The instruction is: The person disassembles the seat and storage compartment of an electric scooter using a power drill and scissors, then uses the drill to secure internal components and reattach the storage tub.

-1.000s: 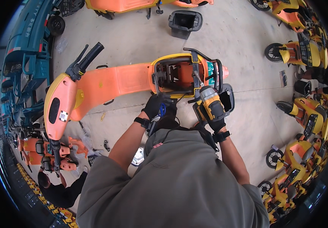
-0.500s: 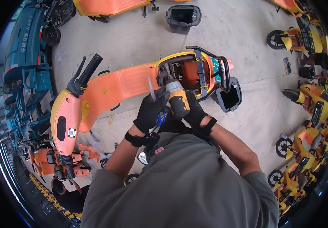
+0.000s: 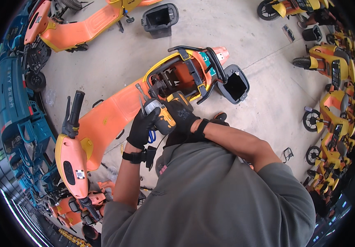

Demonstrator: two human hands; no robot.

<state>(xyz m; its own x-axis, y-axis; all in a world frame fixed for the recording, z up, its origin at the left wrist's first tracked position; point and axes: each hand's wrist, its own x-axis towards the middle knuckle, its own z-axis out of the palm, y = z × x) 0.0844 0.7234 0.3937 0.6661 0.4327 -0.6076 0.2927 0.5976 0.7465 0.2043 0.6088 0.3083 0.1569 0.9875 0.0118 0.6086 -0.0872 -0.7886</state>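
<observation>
My left hand (image 3: pixel 139 131), in a black glove, is closed round a pair of scissors (image 3: pixel 152 136); their blue handles show below the palm and a blade sticks up past the fingers. Its fingers also rest against a yellow and grey power drill (image 3: pixel 166 121), whose long bit points up and to the left. My right hand (image 3: pixel 182 118), gloved too, is closed at the drill's handle, partly hidden, with the battery end beyond it. Just past both hands stands an orange and yellow scooter (image 3: pixel 115 101), its seat opening (image 3: pixel 179 78) uncovered and metal parts showing inside.
A black bin-like seat box (image 3: pixel 236 84) is on the floor by the scooter's tail, and another black box (image 3: pixel 159 18) lies farther off. A second scooter (image 3: pixel 78 31) stands at the far left beside a teal vehicle (image 3: pixel 15 96). Parked scooters (image 3: pixel 329 107) line the right.
The view has shifted and turned. The drill has swung away from the seat opening toward my left hand, whose fingers now touch it. Its bit now points up-left over the footboard side.
</observation>
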